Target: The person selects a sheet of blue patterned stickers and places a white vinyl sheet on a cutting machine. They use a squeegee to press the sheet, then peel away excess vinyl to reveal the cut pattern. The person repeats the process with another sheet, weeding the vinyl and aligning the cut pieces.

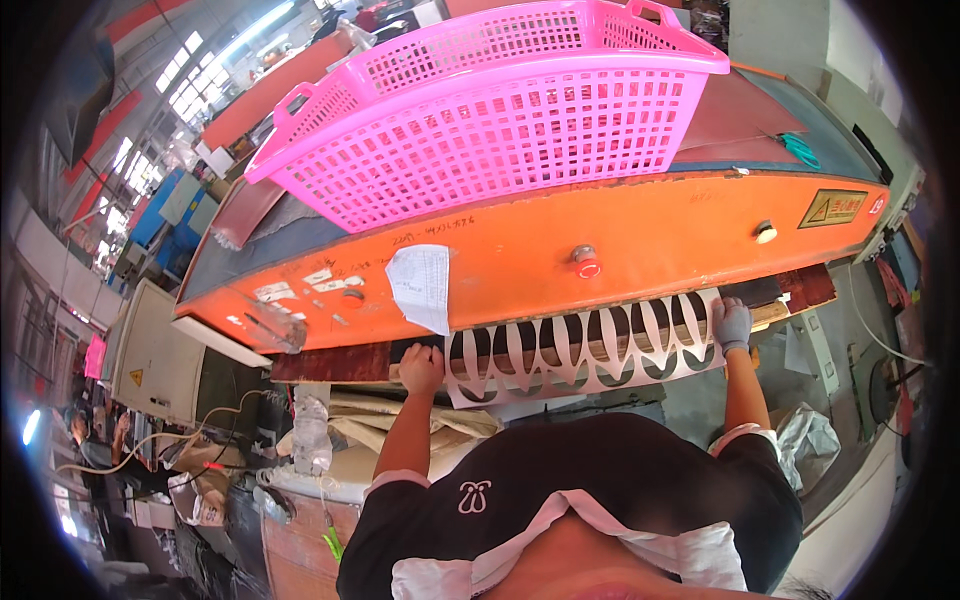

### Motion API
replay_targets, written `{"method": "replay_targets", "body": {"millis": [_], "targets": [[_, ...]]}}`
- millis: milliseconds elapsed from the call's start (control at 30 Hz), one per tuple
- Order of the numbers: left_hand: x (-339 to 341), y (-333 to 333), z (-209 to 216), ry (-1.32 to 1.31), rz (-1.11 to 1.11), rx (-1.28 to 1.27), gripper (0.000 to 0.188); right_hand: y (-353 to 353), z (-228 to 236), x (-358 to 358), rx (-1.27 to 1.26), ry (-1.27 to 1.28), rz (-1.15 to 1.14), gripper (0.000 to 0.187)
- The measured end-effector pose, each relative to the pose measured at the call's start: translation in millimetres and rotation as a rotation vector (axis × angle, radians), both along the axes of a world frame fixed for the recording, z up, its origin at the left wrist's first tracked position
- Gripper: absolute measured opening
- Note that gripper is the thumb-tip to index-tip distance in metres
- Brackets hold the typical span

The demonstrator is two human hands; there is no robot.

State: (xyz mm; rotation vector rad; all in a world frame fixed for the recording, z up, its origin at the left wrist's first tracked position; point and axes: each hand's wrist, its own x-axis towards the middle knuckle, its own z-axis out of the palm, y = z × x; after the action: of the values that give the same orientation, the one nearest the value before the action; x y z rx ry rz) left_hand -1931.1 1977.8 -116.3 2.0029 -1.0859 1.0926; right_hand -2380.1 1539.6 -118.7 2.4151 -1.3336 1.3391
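Observation:
A pale sheet (590, 385) with rows of pointed oval cut-outs stretches between my hands along the front of an orange machine (510, 270). Dark and wood-coloured surfaces show through its holes, and its near edge hangs toward me. At the sheet's left edge my bare left hand (422, 368) is closed, fingers curled over the edge of a dark red board (335, 363). My right hand (733, 325), in a grey glove, closes on the sheet's right edge. The undersides of both grips are hidden.
A pink plastic basket (500, 140) stands on the machine top, with teal-handled scissors (800, 150) to its right. The machine front bears a red push button (586, 264), a pale knob (765, 233) and a hanging paper (420, 285). Brown sacking (385, 425) lies below my left forearm.

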Motion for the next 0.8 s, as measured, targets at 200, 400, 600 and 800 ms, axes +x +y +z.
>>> {"method": "replay_targets", "body": {"millis": [200,400,600,800], "targets": [[29.5,-10.9,16.8,0.163,-0.009,0.038,0.035,3.2,28.5,12.0,0.024,0.04,0.027,0.035],[46.7,-25.8,23.1,0.243,0.047,0.121,0.042,-19.9,40.5,14.2,0.144,0.123,0.055,0.042],[19.8,-7.9,28.4,0.204,0.04,0.099,0.039,-2.6,34.4,4.3,0.142,0.132,-0.005,0.046],[-48.1,37.5,16.2,0.183,0.007,0.135,0.041,45.8,10.1,-49.4,0.048,0.076,-0.044,0.035]]}}
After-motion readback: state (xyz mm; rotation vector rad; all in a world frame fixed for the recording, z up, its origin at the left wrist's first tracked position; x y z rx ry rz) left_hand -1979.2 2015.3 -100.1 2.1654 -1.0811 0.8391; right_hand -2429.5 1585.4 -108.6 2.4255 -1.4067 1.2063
